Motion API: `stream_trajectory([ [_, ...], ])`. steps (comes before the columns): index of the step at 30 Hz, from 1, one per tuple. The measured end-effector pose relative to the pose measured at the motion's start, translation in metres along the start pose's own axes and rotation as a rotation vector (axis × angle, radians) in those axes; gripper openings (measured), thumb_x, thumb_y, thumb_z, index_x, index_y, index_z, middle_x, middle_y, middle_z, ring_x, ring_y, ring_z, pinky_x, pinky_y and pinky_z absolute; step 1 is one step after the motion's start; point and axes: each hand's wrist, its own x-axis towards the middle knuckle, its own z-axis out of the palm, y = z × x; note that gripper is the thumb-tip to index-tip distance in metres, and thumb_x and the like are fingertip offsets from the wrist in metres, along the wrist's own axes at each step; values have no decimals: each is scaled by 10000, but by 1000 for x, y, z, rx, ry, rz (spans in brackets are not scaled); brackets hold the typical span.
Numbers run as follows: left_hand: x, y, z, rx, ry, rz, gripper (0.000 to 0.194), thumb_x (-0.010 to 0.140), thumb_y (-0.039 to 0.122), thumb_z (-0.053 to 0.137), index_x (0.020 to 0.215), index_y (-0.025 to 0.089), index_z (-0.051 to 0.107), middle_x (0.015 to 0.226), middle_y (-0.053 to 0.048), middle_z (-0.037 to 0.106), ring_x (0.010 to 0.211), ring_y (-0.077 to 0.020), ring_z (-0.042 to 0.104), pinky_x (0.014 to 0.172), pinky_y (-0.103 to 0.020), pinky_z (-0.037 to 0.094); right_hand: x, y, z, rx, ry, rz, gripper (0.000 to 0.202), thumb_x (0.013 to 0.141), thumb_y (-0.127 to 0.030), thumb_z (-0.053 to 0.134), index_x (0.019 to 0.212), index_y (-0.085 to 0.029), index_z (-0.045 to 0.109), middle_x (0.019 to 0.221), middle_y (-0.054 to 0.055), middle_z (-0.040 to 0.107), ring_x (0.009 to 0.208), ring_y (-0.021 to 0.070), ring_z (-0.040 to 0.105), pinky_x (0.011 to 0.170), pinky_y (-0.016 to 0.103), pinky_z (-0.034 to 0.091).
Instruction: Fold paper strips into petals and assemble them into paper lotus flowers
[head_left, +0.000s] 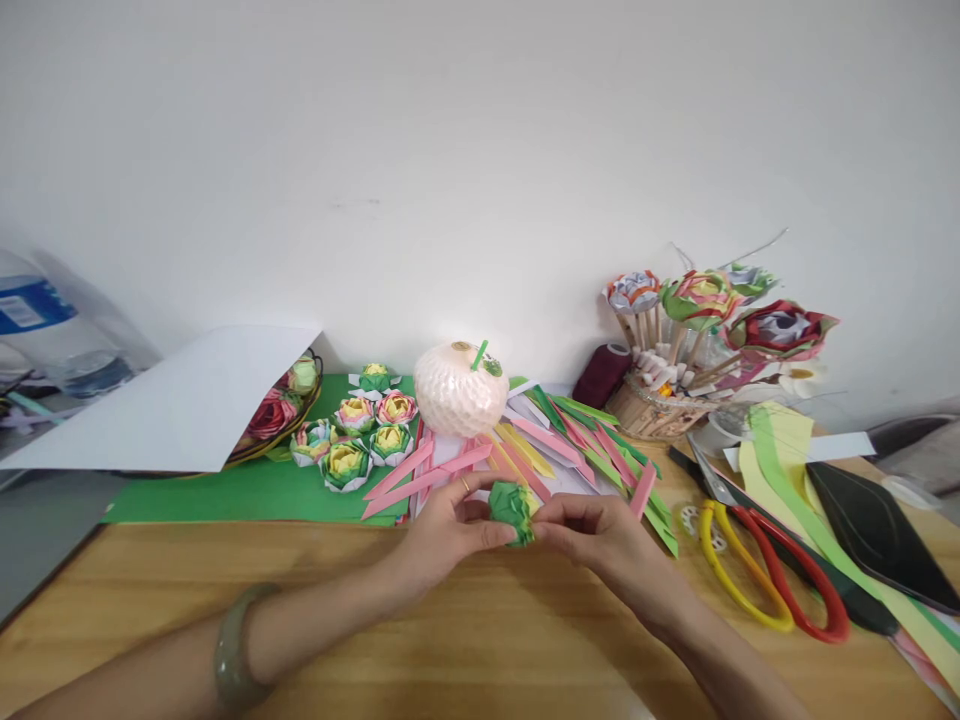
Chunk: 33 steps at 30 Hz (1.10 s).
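A small folded paper flower (511,512), green outside with yellow at its right side, is held above the table's near part. My left hand (459,520) grips it from the left, thumb in front and fingers behind. My right hand (600,535) pinches the flower's right edge between thumb and fingertips. Behind my hands lie folded pink paper strips (427,480) and yellow strips (525,450). To the left stand several finished paper flowers (346,463) in green, yellow, pink and white.
A white textured round ornament (460,392) stands at the back. Scissors (772,570) with red and yellow handles lie right, near a black phone-like slab (877,530). A basket (652,408) holds stemmed paper flowers. White paper (187,400) covers part of another basket on the left.
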Motion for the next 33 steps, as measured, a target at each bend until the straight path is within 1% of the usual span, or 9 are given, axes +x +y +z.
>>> stream_trajectory([
  [4,-1,0,0,-11,-9,-14,445,613,245,753,1023,206,585,880,-9,649,840,-156,569,760,-276,427,1,-1,2,0,-15,-14,222,710,-361,583,647,-151,621,586,-18,561,564,111,476,539,224,352],
  [11,-1,0,0,-24,-19,-5,453,589,224,766,1009,205,596,876,-10,641,826,-149,560,747,-274,424,-2,-1,5,-45,35,-99,173,722,-297,559,620,-158,573,580,-26,539,553,104,475,528,213,368],
  [16,1,-2,0,-17,-15,16,439,618,231,750,1029,214,599,896,-13,641,858,-159,560,774,-285,424,-4,0,6,-174,81,-215,185,774,-271,527,622,-170,559,568,-23,525,538,110,470,507,214,363],
  [21,2,-5,0,13,18,55,432,634,244,741,1037,211,590,936,-27,646,906,-182,570,826,-315,420,-7,5,8,-385,153,-378,239,875,-283,443,700,-177,568,627,4,554,582,132,497,538,232,371],
  [25,1,-5,0,24,21,51,443,632,257,744,1044,204,590,933,-36,654,917,-196,576,837,-332,422,-9,7,11,-483,187,-447,238,902,-252,408,717,-185,541,634,4,549,579,133,510,533,229,377],
  [28,1,-5,0,-21,4,10,440,638,282,742,1045,197,598,926,-41,662,901,-193,582,833,-334,428,-9,7,13,-531,250,-488,241,905,-238,392,694,-190,495,629,0,522,551,128,493,504,226,370],
  [30,0,-5,1,-86,-4,-8,425,638,298,743,1031,198,615,945,-46,664,894,-188,583,819,-323,435,-10,8,13,-521,291,-519,267,916,-231,369,671,-193,469,620,-4,497,542,123,477,502,223,371],
  [33,-2,-4,2,-195,-41,-36,381,651,316,735,1006,214,643,1012,-54,646,904,-188,579,758,-298,456,-10,8,11,-454,363,-556,243,916,-224,389,700,-191,498,628,-5,494,558,121,472,515,222,378],
])
